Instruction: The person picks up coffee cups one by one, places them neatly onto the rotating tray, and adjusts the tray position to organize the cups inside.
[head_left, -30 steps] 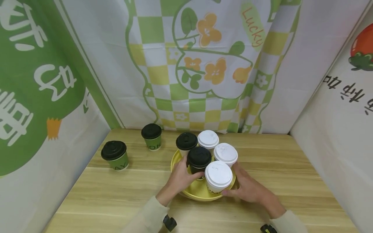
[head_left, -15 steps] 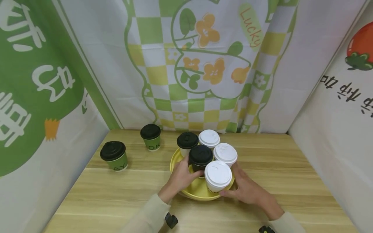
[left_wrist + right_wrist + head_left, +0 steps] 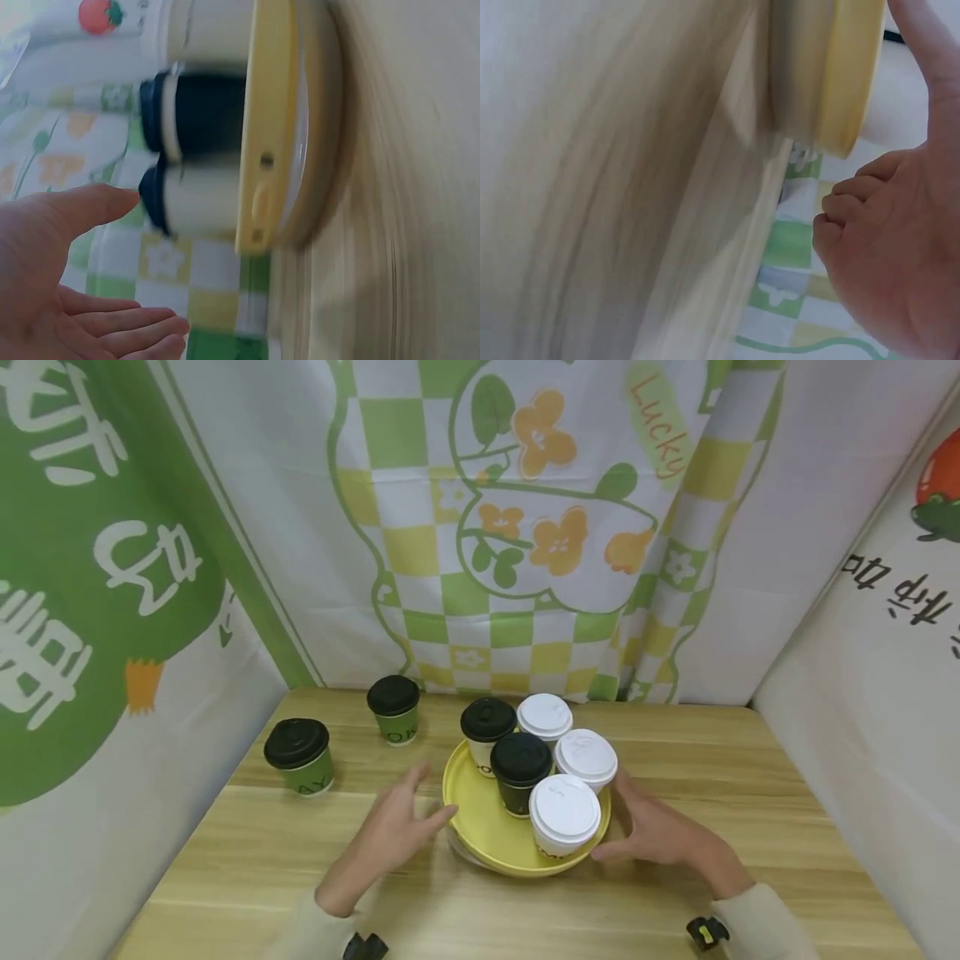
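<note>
A round yellow tray (image 3: 480, 827) carries several lidded paper cups. Standing on it are a dark cup with a black lid (image 3: 519, 777), a pale cup with a black lid (image 3: 487, 731) and three with white lids, the nearest a white cup (image 3: 565, 814). Left of the tray, my left hand (image 3: 386, 831) has its fingers spread and holds nothing; its palm (image 3: 37, 262) shows in the left wrist view. My right hand (image 3: 663, 831) is by the tray's right side, thumb near the rim, fingertips partly hidden behind the cups. The right wrist view shows nothing in its grasp.
Two green cups with black lids, a nearer cup (image 3: 303, 764) and a farther cup (image 3: 395, 714), stand on the wooden table (image 3: 225, 860) at left. A patterned curtain (image 3: 510, 635) hangs behind, and printed cloth walls rise at both sides.
My left hand has let go of the dark cup and drawn back left, off the tray. The right hand has shifted slightly right, away from the white cups.
</note>
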The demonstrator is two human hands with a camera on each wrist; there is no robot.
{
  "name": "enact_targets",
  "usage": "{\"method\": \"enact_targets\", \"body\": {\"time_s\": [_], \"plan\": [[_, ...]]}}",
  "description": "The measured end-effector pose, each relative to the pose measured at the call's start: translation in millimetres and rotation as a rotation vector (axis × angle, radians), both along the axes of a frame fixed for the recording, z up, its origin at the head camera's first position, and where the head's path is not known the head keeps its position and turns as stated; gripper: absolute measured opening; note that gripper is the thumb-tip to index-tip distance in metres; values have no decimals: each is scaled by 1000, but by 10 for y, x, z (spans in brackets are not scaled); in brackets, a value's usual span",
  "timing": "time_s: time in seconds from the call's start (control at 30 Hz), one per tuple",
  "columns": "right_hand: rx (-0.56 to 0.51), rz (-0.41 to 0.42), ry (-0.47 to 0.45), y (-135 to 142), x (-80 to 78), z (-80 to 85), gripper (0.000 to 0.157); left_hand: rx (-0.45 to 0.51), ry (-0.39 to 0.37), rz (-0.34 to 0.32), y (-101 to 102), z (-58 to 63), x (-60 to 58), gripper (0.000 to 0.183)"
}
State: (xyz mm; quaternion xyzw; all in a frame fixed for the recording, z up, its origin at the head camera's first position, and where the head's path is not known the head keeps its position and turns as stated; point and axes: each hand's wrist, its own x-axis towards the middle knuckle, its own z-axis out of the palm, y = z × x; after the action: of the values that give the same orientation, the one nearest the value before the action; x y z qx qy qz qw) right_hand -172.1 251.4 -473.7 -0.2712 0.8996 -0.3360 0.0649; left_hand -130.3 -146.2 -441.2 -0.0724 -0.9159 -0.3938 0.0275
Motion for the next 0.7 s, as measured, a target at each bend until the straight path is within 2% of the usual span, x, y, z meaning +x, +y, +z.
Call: {"method": "enact_targets", "body": {"time_s": [0.13,0.27,0.33,0.4,0.5,0.7], "plan": [[10,4,-28,60,-77,-13,148,-52,-31,69,-502,58,157,80],[39,20,-6,75,-159,-57,146,-116,-125,171,-1100,5,318,87],[21,41,5,79,-205,-72,143,-138,-175,207,-1374,-33,353,94],[10,50,17,82,-238,-75,142,-141,-209,226,-1600,-69,336,100],[-1,58,35,77,-279,-75,140,-88,-206,225,-1831,-132,224,109],[20,53,18,17,-280,-103,140,71,-164,224,-2037,-308,-29,118]]}}
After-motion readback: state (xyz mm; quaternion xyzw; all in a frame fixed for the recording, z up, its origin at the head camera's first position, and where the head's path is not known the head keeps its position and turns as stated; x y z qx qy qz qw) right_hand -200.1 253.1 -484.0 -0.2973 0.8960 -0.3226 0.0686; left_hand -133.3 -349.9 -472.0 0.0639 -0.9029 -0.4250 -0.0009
